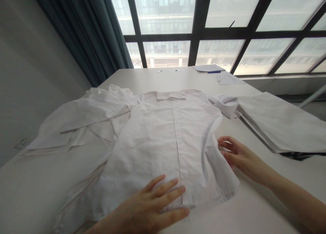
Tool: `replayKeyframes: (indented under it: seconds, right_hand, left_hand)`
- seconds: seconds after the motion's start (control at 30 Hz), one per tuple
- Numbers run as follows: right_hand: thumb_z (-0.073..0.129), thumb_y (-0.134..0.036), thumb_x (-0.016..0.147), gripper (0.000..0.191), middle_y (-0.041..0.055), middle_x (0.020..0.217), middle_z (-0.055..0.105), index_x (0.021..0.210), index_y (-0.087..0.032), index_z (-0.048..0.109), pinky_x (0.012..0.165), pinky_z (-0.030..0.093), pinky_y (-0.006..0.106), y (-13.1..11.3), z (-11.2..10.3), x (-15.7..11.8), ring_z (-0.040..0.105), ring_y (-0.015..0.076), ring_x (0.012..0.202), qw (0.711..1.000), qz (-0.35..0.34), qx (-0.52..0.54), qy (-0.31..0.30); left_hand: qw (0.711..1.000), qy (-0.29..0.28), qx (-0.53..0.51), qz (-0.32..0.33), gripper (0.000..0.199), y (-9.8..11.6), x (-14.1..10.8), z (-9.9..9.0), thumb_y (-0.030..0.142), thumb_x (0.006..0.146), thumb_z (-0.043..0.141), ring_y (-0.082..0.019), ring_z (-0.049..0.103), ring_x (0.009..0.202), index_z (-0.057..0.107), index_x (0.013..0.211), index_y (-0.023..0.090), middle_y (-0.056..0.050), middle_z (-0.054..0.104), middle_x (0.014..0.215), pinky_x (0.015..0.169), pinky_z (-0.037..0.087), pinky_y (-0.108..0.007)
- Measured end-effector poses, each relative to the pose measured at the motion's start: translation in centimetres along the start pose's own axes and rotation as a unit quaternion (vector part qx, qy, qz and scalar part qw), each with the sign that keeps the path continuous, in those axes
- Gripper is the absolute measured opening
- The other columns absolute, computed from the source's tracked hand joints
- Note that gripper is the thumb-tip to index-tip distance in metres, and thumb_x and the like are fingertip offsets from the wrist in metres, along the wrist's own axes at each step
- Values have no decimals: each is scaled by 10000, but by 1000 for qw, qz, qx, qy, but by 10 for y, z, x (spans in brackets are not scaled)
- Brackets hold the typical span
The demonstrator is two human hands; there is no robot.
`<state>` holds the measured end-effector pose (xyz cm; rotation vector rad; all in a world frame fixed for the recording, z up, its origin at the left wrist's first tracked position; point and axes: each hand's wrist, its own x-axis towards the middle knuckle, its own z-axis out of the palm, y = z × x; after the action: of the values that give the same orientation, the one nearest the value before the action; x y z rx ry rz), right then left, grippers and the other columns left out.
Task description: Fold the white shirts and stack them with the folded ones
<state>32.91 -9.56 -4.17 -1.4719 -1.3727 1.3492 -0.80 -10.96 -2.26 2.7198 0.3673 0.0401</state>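
Observation:
A white button-front shirt (163,135) lies spread on the white table with its collar toward the window. My left hand (158,207) rests flat on the front near the bottom hem, fingers spread apart. At the shirt's right side edge is my right hand (235,154), its fingers curved but apart and the fingertips at the fabric. That side of the shirt is raised in a loose fold. The sleeve on the right (225,103) is bunched beside the shoulder. Some fingertips of my right hand are partly hidden by the cloth edge.
On the left lies a heap of white garments (86,108). A stack of white cloth (282,120) stands at the right edge. Papers (209,68) and a blue pen (214,72) lie on the table (150,80) at the far end, before the windows. A dark curtain (86,30) hangs at left.

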Motion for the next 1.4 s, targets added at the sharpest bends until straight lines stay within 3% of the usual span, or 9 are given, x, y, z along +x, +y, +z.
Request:
replayKeyframes:
  seconds: [0.13, 0.23, 0.33, 0.53, 0.77, 0.9, 1.1, 1.27, 1.4]
  right_hand:
    - [534, -418, 927, 333, 78, 1024, 647, 1206, -240, 494, 619, 538, 309, 8, 11, -3, 610, 162, 719, 988, -72, -138, -2]
    - [474, -306, 962, 397, 122, 1234, 599, 1357, -274, 479, 865, 537, 403, 8, 14, -5, 613, 226, 1021, 940, -201, -272, -45]
    - [439, -172, 957, 484, 105, 1384, 527, 1421, -311, 460, 1036, 449, 436, 6, 14, -5, 480, 237, 1265, 889, -281, -350, -90]
    - [428, -116, 964, 480, 75, 1321, 584, 1398, -312, 492, 1013, 471, 348, 6, 12, -3, 488, 186, 1232, 858, -327, -380, -110]
    - [511, -186, 969, 280, 82, 1098, 665, 1189, -272, 663, 894, 511, 324, 5, 11, -4, 583, 186, 1055, 844, -377, -370, -99]
    - [514, -211, 973, 209, 80, 1009, 688, 1068, -231, 698, 843, 522, 304, -2, 9, -4, 610, 177, 983, 841, -395, -358, -92]
    - [624, -313, 914, 238, 98, 1122, 675, 1116, -192, 655, 939, 497, 342, -7, 12, -6, 579, 205, 1094, 819, -394, -393, -138]
    - [521, -121, 937, 192, 79, 1031, 689, 1064, -192, 647, 895, 506, 319, -4, 13, -6, 605, 175, 1018, 812, -422, -391, -102]
    - [518, -114, 915, 193, 78, 971, 683, 1027, -213, 641, 832, 529, 322, -20, -5, -13, 628, 192, 966, 813, -417, -405, -43]
  left_hand:
    - [1000, -15, 6, -11, 643, 2, 0, -1, 325, 849, 709, -282, 362, 1419, 448, 1436, 291, -67, 415, 1525, 1188, 253, -435]
    - [999, -27, 25, -14, 645, 2, 0, 0, 313, 851, 711, -276, 356, 1423, 445, 1438, 289, -61, 405, 1533, 1187, 257, -436]
    - [999, -20, 32, -7, 626, 0, -1, 3, 300, 857, 706, -275, 344, 1429, 458, 1430, 274, -66, 407, 1533, 1189, 257, -432]
    - [999, -29, 17, -6, 636, -1, -2, 6, 411, 871, 678, -271, 320, 1441, 434, 1447, 296, -65, 384, 1546, 1198, 235, -430]
    - [1000, -19, 11, -15, 625, 0, -2, 5, 396, 879, 672, -264, 337, 1434, 430, 1449, 312, -56, 402, 1536, 1201, 226, -427]
    - [998, -43, 41, -12, 629, -1, -3, 5, 432, 882, 656, -264, 325, 1440, 422, 1452, 304, -46, 378, 1551, 1199, 227, -418]
    - [998, -27, 65, 2, 628, -3, -3, 6, 459, 884, 644, -261, 338, 1433, 427, 1448, 289, -44, 377, 1553, 1191, 248, -411]
    - [998, -19, 67, 5, 618, -3, -1, 6, 444, 874, 664, -263, 368, 1418, 452, 1431, 284, -47, 412, 1533, 1182, 268, -412]
    - [998, -11, 56, 6, 643, -3, -2, 7, 438, 850, 695, -263, 373, 1414, 457, 1428, 287, -52, 419, 1529, 1179, 275, -412]
